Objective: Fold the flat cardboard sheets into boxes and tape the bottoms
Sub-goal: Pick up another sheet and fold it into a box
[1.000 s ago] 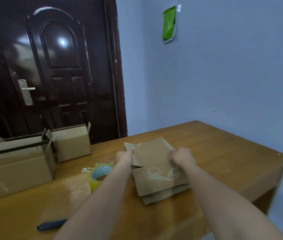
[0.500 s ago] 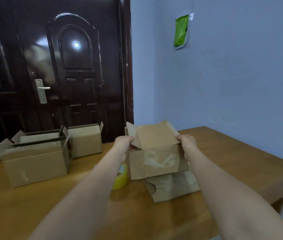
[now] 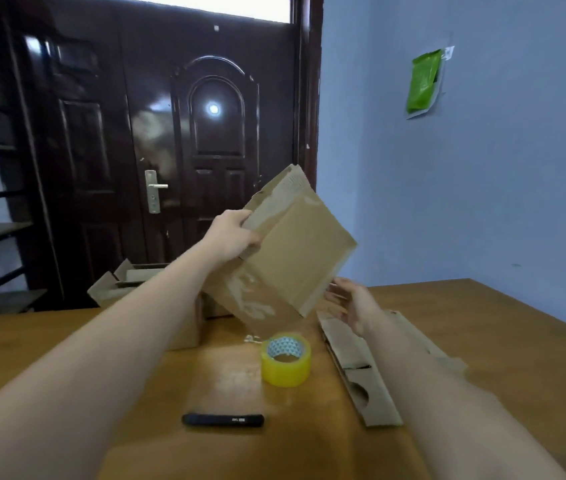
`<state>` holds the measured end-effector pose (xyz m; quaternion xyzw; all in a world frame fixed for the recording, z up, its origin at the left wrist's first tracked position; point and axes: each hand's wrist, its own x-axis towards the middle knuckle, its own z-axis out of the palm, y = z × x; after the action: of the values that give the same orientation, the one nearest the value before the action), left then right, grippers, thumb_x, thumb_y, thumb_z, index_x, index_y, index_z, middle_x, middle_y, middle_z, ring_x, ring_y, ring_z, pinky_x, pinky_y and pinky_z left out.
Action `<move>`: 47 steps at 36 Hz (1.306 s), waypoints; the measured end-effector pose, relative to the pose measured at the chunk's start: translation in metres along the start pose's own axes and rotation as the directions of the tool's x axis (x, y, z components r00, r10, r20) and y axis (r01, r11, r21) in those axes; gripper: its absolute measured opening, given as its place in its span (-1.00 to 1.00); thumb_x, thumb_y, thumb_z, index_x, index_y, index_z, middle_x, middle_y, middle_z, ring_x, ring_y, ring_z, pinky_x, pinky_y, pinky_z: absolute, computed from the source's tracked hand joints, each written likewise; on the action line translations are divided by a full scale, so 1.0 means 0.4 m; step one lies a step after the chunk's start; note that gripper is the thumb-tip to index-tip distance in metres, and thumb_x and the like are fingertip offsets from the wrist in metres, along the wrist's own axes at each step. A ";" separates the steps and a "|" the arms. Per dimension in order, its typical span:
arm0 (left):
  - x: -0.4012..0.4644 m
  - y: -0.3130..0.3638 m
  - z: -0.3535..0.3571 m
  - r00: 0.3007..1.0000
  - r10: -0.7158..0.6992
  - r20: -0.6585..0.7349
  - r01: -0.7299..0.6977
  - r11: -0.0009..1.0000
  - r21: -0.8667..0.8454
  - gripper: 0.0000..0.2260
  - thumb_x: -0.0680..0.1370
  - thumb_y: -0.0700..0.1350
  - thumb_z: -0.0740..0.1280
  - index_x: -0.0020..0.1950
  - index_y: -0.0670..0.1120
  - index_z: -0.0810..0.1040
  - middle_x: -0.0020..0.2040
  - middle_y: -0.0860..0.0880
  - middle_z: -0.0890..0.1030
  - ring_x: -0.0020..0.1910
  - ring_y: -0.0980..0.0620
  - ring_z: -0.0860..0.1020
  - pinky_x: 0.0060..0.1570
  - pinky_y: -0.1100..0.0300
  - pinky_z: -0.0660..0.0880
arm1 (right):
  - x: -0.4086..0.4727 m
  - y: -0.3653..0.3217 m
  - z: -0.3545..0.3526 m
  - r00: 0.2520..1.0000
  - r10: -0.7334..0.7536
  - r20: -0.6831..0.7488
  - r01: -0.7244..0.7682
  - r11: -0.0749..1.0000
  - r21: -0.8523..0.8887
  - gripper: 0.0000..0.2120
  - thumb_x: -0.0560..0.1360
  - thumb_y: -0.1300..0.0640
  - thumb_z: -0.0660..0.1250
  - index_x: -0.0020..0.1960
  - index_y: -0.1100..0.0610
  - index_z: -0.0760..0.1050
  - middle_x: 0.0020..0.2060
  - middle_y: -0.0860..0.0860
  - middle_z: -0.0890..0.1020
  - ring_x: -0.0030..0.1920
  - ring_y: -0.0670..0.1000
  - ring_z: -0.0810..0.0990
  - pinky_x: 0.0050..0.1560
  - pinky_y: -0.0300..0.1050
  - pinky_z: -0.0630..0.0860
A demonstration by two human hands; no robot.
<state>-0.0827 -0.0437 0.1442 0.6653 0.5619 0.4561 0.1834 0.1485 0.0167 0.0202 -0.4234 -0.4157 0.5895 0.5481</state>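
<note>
Head cam, only view here. The left hand (image 3: 236,233) is up in the air gripping a cardboard box (image 3: 285,251) by its upper left edge, fingers curled over the edge. The box is tilted, off the table, with shiny clear tape smears on the face toward the camera. Can't tell if it's fully squared up or how the flaps on the far side sit.

The right hand (image 3: 357,303) is lower and to the right of the box, fingers spread and relaxed, holding nothing. It sits just off the box's lower right corner; whether the fingertips actually touch the cardboard I can't say.

Right under that right hand and forearm there's a flat cardboard sheet (image 3: 361,372) lying on the wooden table (image 3: 482,341), with a round cutout near its close end. To the left of the right hand, below the raised box, a roll of yellowish tape (image 3: 286,360) sits on the table. Closer to the camera from the tape is a black pen-like thing (image 3: 222,419), lying flat.

Behind the left forearm, partly hidden, are a couple of finished boxes (image 3: 125,285) with open tops. Past them is a dark glossy door (image 3: 170,150), and on the blue wall up to the right hangs a green packet (image 3: 425,81).
</note>
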 end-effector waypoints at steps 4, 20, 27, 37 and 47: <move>-0.007 -0.018 -0.097 0.999 0.021 0.029 -0.027 0.974 0.224 -0.89 0.30 -0.26 0.40 -0.28 -0.06 0.59 -0.32 -0.04 0.59 -0.28 -0.12 0.61 -0.33 0.08 0.59 | 0.013 0.027 0.043 0.997 0.029 -0.068 -0.028 0.999 0.020 -0.88 0.55 0.13 0.23 -0.05 0.11 0.54 -0.07 0.03 0.60 -0.11 -0.04 0.56 -0.25 -0.19 0.40; -0.089 -0.153 -0.244 0.980 -0.057 0.191 -0.053 0.851 0.522 -0.83 0.26 -0.29 0.45 -0.40 -0.07 0.52 -0.37 0.00 0.54 -0.34 0.01 0.50 -0.27 0.06 0.53 | -0.012 0.119 0.300 0.893 0.076 0.444 -0.024 0.992 -0.123 -0.57 0.54 -0.19 0.16 0.26 0.03 0.51 0.16 0.10 0.62 0.17 0.11 0.58 0.23 0.14 0.46; -0.152 -0.265 -0.200 0.966 -0.076 0.246 -0.096 0.783 0.615 -0.76 0.34 -0.29 0.29 -0.43 0.00 0.42 -0.35 -0.02 0.54 -0.27 -0.09 0.54 -0.30 0.08 0.49 | -0.007 0.209 0.354 0.935 0.167 0.313 -0.084 0.962 -0.261 -0.72 0.61 0.09 0.14 0.09 0.22 0.56 -0.09 0.16 0.62 -0.14 0.08 0.59 -0.14 -0.09 0.52; -0.170 -0.299 -0.198 0.975 0.192 0.115 -0.221 0.735 0.642 -0.66 0.38 0.03 0.25 0.09 0.00 0.60 0.00 0.09 0.62 0.03 0.05 0.51 0.13 0.08 0.39 | -0.005 0.231 0.360 0.971 0.173 0.167 -0.145 0.975 -0.166 -0.72 0.60 0.05 0.17 -0.11 0.15 0.59 -0.23 0.11 0.65 -0.24 0.04 0.60 -0.21 -0.12 0.51; -0.201 -0.364 -0.205 0.682 -0.015 -0.731 0.057 0.998 0.033 -0.65 0.60 -0.14 0.20 0.38 -0.15 0.35 0.33 -0.12 0.39 0.27 0.07 0.34 0.21 0.22 0.28 | -0.035 0.236 0.337 0.991 0.064 0.117 -0.068 0.997 0.028 -0.62 0.61 -0.12 0.07 0.10 0.09 0.55 0.00 0.06 0.66 0.10 0.07 0.59 0.04 -0.04 0.53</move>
<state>-0.2302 -0.0956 0.0443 0.4221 0.6132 0.6646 -0.0644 -0.0073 -0.0056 -0.0296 -0.3929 -0.4233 0.6375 0.5099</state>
